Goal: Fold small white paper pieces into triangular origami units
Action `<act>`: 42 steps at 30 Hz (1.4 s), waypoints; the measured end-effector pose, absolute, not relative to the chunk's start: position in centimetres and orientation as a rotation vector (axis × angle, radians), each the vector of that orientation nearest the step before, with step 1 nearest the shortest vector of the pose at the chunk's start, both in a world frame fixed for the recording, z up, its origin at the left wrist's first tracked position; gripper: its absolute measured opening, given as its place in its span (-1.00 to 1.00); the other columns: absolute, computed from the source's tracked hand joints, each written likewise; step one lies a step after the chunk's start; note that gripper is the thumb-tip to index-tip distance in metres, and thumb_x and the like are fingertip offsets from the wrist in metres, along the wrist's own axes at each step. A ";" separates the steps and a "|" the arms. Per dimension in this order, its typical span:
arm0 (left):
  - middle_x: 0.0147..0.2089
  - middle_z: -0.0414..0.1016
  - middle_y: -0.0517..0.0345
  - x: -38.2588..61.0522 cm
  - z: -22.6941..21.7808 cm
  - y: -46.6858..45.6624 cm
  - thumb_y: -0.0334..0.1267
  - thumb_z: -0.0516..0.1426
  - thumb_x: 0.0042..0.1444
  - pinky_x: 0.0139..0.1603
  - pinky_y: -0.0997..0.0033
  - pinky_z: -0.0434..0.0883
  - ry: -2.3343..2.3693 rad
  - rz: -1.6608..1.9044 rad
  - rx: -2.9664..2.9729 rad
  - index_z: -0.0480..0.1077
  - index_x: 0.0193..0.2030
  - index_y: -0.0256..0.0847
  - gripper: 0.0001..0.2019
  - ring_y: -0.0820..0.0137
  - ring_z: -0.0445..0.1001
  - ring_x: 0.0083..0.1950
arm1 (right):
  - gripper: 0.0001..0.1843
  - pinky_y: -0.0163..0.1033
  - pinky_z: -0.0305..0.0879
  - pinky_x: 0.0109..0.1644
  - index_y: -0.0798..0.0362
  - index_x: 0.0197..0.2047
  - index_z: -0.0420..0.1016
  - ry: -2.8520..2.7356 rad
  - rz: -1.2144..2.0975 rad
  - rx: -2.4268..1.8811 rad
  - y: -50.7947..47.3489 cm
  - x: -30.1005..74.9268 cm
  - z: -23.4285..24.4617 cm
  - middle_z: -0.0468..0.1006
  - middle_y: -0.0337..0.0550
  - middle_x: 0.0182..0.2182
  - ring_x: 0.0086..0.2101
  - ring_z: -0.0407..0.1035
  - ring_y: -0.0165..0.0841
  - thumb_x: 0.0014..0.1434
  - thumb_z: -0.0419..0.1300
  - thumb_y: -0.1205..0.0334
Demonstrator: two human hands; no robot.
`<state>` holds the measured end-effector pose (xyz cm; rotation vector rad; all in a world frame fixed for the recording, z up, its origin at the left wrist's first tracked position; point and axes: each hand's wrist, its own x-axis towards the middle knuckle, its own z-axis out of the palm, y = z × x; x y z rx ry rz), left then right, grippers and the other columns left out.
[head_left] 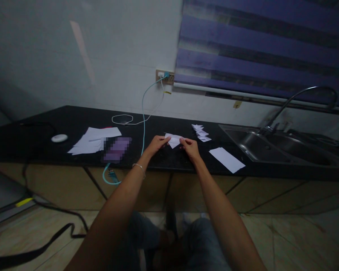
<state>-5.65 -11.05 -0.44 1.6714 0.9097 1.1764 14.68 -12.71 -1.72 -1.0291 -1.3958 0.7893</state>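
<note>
Both of my hands hold one small folded white paper just above the black countertop. My left hand pinches its left edge and my right hand pinches its right edge, fingers closed on it. A silver bracelet sits on my left wrist. A little pile of folded white paper pieces lies behind my right hand. A flat white sheet lies to the right, near the counter's front edge.
A stack of white sheets and a phone lie at the left, with a small white round object beyond. A teal cable runs from a wall socket. A steel sink with a tap sits at right.
</note>
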 end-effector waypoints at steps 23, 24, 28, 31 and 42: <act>-0.23 0.61 -0.14 -5.8 0.0 -11.6 0.05 0.21 0.05 -0.70 0.53 0.15 0.881 1.138 1.663 0.49 -0.06 -0.43 -0.48 0.59 0.26 -0.71 | -0.46 -0.39 0.13 -0.72 0.15 -0.24 0.53 -1.340 0.933 -1.006 -13.1 14.7 -1.6 0.43 -0.26 -0.74 -0.76 0.23 -0.46 -0.05 0.29 -0.19; -0.22 0.61 -0.13 -5.8 0.0 -11.6 0.05 0.21 0.05 -0.71 0.53 0.14 0.882 1.137 1.662 0.49 -0.06 -0.42 -0.48 0.60 0.24 -0.72 | -0.47 -0.39 0.11 -0.73 0.15 -0.24 0.53 -1.341 0.928 -1.011 -13.1 14.7 -1.6 0.42 -0.26 -0.75 -0.77 0.21 -0.47 -0.05 0.29 -0.18; -0.26 0.62 -0.08 -5.7 -0.2 -11.5 0.04 0.22 0.04 -0.74 0.53 0.09 0.896 1.145 1.636 0.51 -0.08 -0.39 -0.51 0.63 0.18 -0.74 | -0.46 -0.39 0.12 -0.73 0.16 -0.22 0.54 -1.318 0.950 -1.030 -13.1 14.8 -1.5 0.43 -0.26 -0.74 -0.76 0.23 -0.46 -0.06 0.31 -0.17; -0.27 0.61 -0.06 -5.5 -0.3 -11.3 0.00 0.25 0.01 -0.69 0.55 0.16 0.870 1.166 1.623 0.52 -0.09 -0.39 -0.53 0.60 0.29 -0.68 | -0.42 -0.38 0.17 -0.70 0.17 -0.18 0.54 -1.293 0.973 -1.029 -13.1 14.8 -1.4 0.45 -0.24 -0.72 -0.74 0.27 -0.45 -0.09 0.32 -0.16; -0.14 0.58 -0.17 -5.6 -0.4 -11.3 0.06 0.22 0.02 -0.63 0.60 0.17 0.789 1.169 1.618 0.47 -0.07 -0.39 -0.49 0.43 0.53 -0.46 | -0.43 -0.38 0.40 -0.50 0.08 -0.07 0.51 -1.253 1.138 -0.942 -14.0 14.4 -0.6 0.63 -0.07 -0.36 -0.54 0.48 -0.42 -0.05 0.35 -0.13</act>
